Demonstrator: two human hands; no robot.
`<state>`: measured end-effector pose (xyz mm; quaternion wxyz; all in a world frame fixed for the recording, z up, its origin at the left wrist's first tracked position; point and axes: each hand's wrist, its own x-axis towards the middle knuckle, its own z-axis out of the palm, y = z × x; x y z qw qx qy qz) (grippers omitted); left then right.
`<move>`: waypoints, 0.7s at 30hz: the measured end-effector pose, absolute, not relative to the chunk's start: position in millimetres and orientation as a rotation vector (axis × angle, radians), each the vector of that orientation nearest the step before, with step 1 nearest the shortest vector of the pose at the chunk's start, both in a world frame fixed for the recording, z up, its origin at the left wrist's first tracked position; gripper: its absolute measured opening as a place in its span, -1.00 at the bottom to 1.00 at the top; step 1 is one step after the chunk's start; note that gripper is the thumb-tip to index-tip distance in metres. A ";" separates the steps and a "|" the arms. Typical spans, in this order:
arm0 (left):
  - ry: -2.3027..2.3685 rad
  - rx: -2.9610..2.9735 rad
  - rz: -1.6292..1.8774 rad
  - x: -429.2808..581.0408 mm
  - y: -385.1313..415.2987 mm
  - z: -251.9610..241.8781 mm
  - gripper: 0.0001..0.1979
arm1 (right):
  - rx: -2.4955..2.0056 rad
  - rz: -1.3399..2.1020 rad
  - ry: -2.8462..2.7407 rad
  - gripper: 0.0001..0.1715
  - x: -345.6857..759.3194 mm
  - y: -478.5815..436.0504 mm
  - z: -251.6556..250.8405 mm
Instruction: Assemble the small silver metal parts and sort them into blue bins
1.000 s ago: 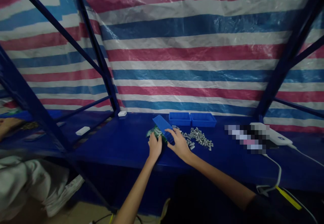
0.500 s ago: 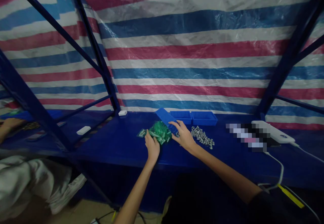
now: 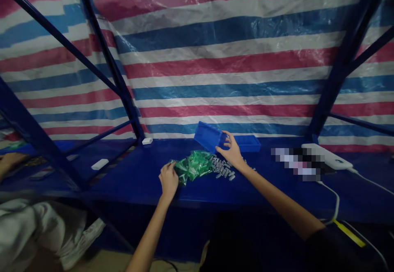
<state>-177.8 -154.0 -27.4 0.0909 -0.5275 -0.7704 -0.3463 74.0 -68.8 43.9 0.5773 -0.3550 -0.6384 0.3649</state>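
Note:
My right hand grips a small blue plastic tray, holding it lifted and tilted above the blue shelf. Below it lies a heap of green parts with a scatter of small silver metal pieces to their right. My left hand rests at the left edge of the green heap with its fingers curled; what they pinch is hidden. A second blue tray stands on the shelf behind my right hand.
A white power bank with a white cable lies at the right. Small white blocks sit on the left shelf. Blue rack posts and a striped tarp close the back. Another person's hand shows far left.
My right hand has lifted the blue tray up and to the right; green parts now lie spilled in a heap under it. My left hand has slid a little left.

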 end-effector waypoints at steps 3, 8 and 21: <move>-2.246 -1.496 -1.058 -196.4 -152.5 -18.6 -0.61 | -0.868 1.119 -1.290 -0.13 77.4 -65.7 44.2; -1.866 -1.693 -1.221 -177.8 -152.9 10.4 -0.65 | -0.899 1.378 -1.102 -0.15 81.0 -68.1 39.8; -1.592 -2.114 -0.716 -109.3 -124.4 48.4 -0.71 | -0.771 1.185 -1.654 -0.17 104.4 -69.0 44.3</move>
